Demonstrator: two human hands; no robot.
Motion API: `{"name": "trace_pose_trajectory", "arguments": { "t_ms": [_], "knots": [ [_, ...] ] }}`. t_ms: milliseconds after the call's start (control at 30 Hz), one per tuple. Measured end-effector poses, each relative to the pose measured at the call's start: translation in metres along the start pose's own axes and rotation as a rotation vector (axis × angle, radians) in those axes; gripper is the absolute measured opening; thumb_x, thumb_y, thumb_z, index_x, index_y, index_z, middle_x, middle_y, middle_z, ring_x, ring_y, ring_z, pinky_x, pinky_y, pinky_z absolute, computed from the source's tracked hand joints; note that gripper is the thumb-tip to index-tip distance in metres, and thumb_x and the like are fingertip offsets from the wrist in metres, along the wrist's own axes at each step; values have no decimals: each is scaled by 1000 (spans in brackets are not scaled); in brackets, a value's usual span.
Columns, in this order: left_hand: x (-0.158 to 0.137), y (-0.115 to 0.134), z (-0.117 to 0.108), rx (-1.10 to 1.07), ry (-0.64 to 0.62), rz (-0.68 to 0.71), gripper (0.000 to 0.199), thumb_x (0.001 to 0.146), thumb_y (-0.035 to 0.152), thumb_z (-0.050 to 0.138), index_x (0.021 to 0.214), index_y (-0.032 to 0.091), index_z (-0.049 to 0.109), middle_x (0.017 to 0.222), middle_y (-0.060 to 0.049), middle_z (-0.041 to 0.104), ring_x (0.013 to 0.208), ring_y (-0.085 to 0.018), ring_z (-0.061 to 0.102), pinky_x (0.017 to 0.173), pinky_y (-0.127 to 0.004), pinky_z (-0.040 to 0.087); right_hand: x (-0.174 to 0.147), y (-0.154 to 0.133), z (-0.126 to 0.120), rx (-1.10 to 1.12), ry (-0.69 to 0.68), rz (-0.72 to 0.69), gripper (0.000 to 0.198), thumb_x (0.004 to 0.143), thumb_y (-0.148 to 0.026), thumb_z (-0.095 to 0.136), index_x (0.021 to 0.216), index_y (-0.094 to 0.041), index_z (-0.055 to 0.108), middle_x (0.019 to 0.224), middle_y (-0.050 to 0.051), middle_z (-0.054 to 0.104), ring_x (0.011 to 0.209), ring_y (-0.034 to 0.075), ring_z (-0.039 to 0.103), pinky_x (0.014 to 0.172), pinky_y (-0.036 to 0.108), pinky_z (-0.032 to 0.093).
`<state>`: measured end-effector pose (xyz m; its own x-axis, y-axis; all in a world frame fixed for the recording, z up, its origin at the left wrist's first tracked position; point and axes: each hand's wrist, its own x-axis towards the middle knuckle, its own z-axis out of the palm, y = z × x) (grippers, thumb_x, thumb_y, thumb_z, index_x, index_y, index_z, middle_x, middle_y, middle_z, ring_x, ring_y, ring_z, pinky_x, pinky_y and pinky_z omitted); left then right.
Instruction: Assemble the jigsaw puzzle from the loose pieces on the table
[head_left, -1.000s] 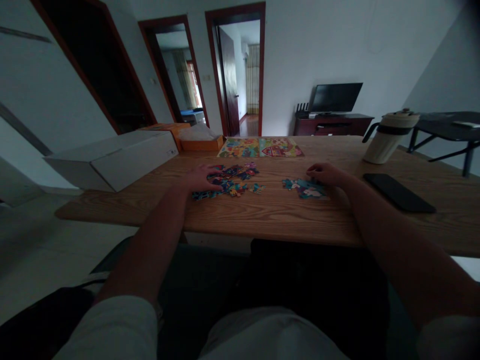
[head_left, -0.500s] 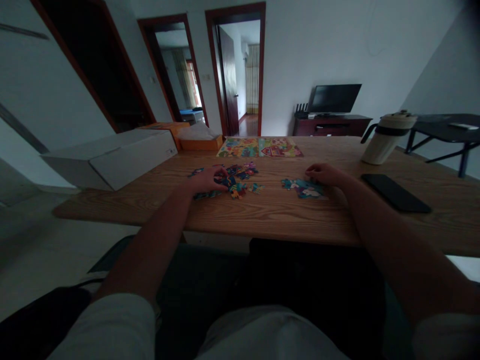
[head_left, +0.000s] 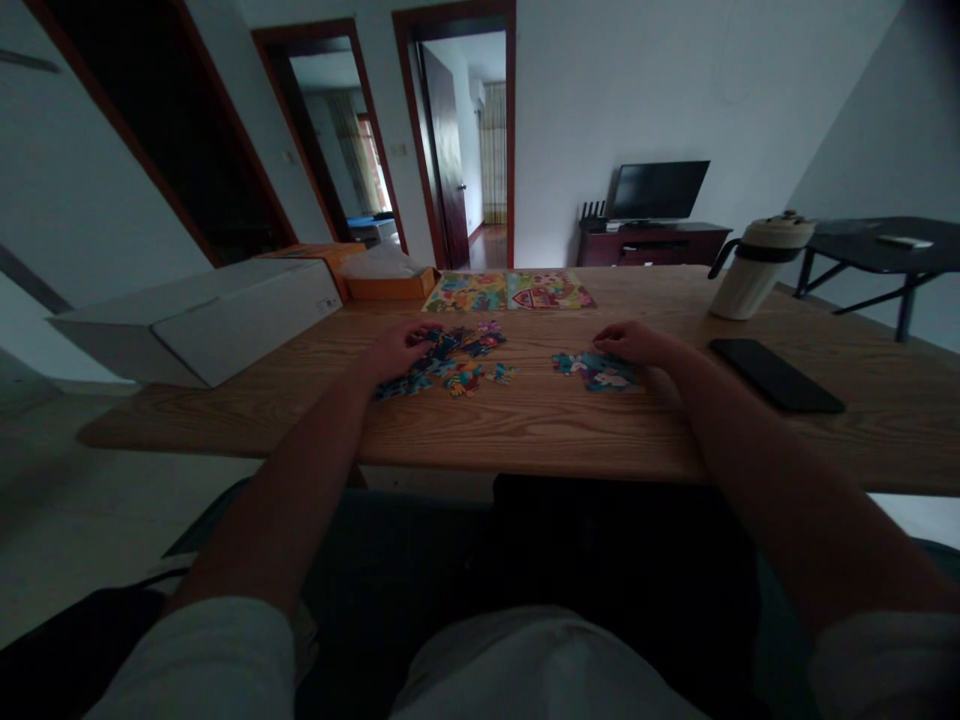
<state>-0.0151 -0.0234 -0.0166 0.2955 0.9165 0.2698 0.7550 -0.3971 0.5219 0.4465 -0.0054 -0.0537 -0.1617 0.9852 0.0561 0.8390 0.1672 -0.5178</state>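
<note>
Loose jigsaw pieces [head_left: 465,378] in dark blue, teal, orange and pink lie in a spread heap on the wooden table [head_left: 525,430]. My left hand [head_left: 396,352] is at the heap's left side, its bent fingers apart over the dark blue pieces. No piece shows in its grasp. To the right, a few joined jigsaw pieces [head_left: 606,378] form a teal and white patch. Just behind that patch my right hand [head_left: 636,343] rests with fingers loosely bent and thumb apart; nothing visible is in it. The tips are dim and small.
A colourful printed picture sheet [head_left: 517,291] lies at the table's far edge. To the left are a long white box [head_left: 240,325] and an orange box [head_left: 390,287] with a clear bag. A black phone [head_left: 776,375] and a cream lidded jug [head_left: 754,275] stand to the right.
My left hand has drawn back leftward from the middle of the heap, uncovering dark blue pieces. My right hand stays behind the joined patch. The whole view has shifted slightly.
</note>
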Motion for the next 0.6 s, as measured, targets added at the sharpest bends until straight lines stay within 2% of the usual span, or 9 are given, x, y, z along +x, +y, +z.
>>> {"name": "trace_pose_trajectory", "arguments": {
  "t_ms": [200, 367, 600],
  "knots": [
    [3, -9, 0, -37, 58, -12, 59, 81, 35, 68, 139, 22, 61, 105, -6, 70, 86, -20, 66, 79, -33, 56, -3, -13, 9, -12, -29, -62, 23, 89, -39, 73, 104, -23, 80, 105, 8, 79, 91, 25, 73, 83, 35, 58],
    [-1, -3, -1, -58, 53, -65, 44, 83, 37, 69, 124, 21, 69, 107, -8, 74, 89, -21, 68, 79, -34, 57, -6, -20, 11, 6, -114, -68, 26, 85, -44, 77, 100, -22, 80, 97, 8, 79, 81, 23, 71, 75, 32, 57],
    [-1, -1, -8, -16, 184, -87, 27, 87, 28, 63, 111, 21, 74, 110, -6, 77, 100, -22, 69, 94, -34, 54, -13, -29, 5, 19, -146, -25, 23, 80, -40, 83, 94, -22, 80, 91, 7, 78, 79, 22, 71, 73, 31, 56]
  ]
}}
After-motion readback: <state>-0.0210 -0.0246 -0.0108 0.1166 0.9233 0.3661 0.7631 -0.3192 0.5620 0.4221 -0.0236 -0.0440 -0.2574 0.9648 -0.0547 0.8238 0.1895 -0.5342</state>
